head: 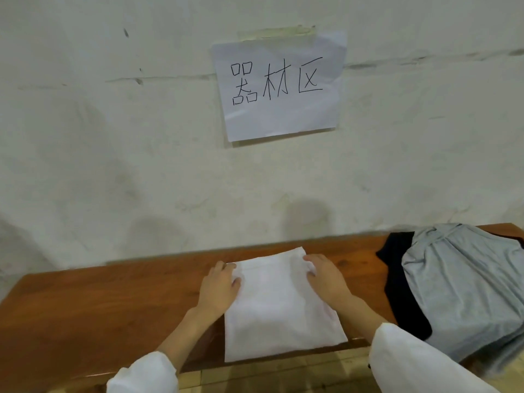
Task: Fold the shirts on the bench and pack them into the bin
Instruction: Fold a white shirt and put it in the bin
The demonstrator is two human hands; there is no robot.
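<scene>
Head view: the left hand point(219, 285) lies at the left edge of a folded white fabric shirt point(280, 310), close to its far left corner. Its fingers are curled round the hem and its thumb is laid on top of the cloth, so it pinches the edge. The right hand point(326, 276) mirrors it on the opposite edge, near the far right corner. Its fingers are bent over the cloth, which bunches slightly under them, in a grip on that side. Both forearms reach in from the bottom of the frame, each ending in a white sleeve point(419, 364).

The folded white fabric shirt is a neat rectangle lying flat between the two hands. It sits in the middle of a long reddish-brown wooden bench point(99, 304), with its near edge hanging a little over the front of the seat.

To the right, apart from the white one, a crumpled light grey fabric shirt point(465, 293) is heaped on the same bench. It lies on top of a black fabric garment point(397, 282), whose dark edge shows along the left side of the heap.

Pale floor tiles point(283, 373) show below the front of the bench. Behind it rises a scuffed off-white plaster wall point(113, 137). A white paper sheet point(279, 86) with three handwritten black characters is taped to it, above the hands.
</scene>
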